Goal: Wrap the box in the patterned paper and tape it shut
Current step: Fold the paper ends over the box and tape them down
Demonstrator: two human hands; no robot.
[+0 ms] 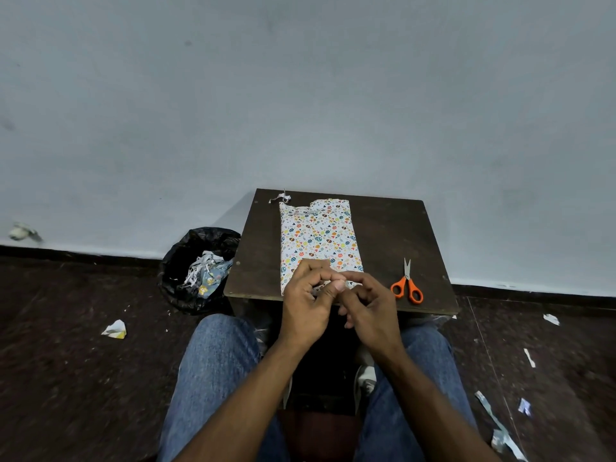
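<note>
The box [319, 240] lies flat on the small dark table [393, 235], long side running from six o'clock to twelve, already covered by the patterned paper [316, 228] on the face that shows. Lying lengthwise toward the person, its near end sits right under the hands, probably so that end can be closed without reaching.

Both hands meet just above that near end, at the table's six o'clock edge. The left hand [305, 306] has its fingers curled in, thumb tip pressed against the fingertips of the right hand [368, 310], whose fingers are curled too. They seem to be pinching something small between them, likely a bit of tape being peeled or readied, but it is too small to make out, so I cannot tell what is held.

The far end at twelve o'clock looks rough, with a torn scrap of paper [282, 197] beside it; whether it is taped is unclear.

Orange scissors [407, 285] rest at three o'clock of the hands, within easy reach. A black bin [196, 268] with paper cuttings stands on the floor at nine o'clock, close enough to drop waste in
</note>
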